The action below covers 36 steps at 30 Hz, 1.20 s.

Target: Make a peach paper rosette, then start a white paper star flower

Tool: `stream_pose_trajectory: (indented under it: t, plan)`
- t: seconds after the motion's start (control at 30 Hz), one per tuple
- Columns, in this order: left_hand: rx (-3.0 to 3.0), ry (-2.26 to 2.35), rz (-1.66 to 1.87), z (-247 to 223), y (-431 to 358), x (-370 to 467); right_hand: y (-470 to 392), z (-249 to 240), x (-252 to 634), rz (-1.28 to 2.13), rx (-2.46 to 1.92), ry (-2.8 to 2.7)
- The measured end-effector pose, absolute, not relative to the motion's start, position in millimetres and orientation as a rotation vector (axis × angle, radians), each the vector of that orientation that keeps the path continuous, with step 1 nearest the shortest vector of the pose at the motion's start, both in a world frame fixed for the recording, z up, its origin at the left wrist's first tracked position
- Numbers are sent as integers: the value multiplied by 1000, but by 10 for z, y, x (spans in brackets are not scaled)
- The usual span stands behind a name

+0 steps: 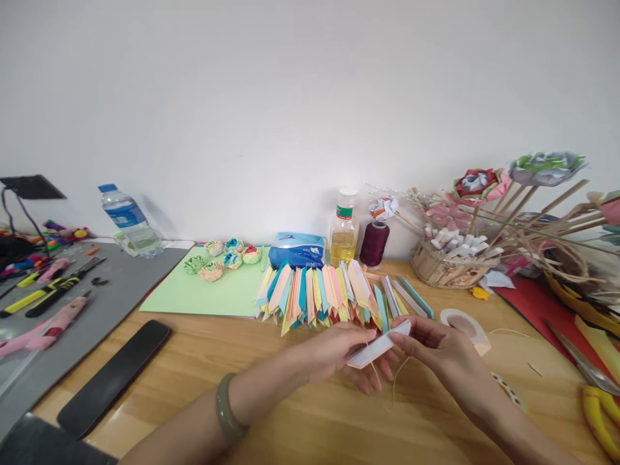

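The wooden surface (217,342) runs back to a plain white wall (290,116). Along its back edge stand a tissue pack (299,250), a bottle of yellow liquid (343,236) and a dark red spool (374,244); toward the back right corner is a basket (438,271) of small white rolls, with paper flowers (477,186) on sticks around it. A grey mat (130,278) covers the left side, a long black case (116,378) lying just beside its right edge. Near the back edge, a green sheet (179,294) carries six paper rosettes, beside a row of coloured strips (317,290). Over the surface's middle, before that row, the left hand (351,352) and right hand (431,342) grip opposite ends of a pale folded strip (375,349); a thin thread (394,381) dangles below, its course between the fingers hard to make out
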<state>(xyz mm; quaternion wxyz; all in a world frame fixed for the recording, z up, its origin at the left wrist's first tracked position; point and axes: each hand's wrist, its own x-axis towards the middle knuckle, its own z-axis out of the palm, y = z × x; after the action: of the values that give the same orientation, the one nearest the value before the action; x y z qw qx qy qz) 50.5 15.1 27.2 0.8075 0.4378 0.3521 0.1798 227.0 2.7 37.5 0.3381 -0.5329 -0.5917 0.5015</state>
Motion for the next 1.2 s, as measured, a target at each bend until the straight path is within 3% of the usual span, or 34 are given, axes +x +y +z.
stream_pose_trajectory:
  t: [0.5,0.6,0.7,1.0,1.1,1.2]
  plan:
    - [1612,1047,563,213,-34,598,4,370,2224,1288,-1407,-1469]
    - [1495,1030,567,206,-14,587,53,316,2247,1350,-1339,-1494]
    - [1340,1023,623,210,51,580,34,227,2232,1335,-1351,-1736]
    - [1385,1034,753,263,150,529,-360,82,1886,854,-1268,-2535]
    - [1640,1122,794,287,128,498,-356,105,1917,837,-1140,-2566]
    - [1843,1235,798,297,98,476,-299,224,2038,1042,-1072,-2446]
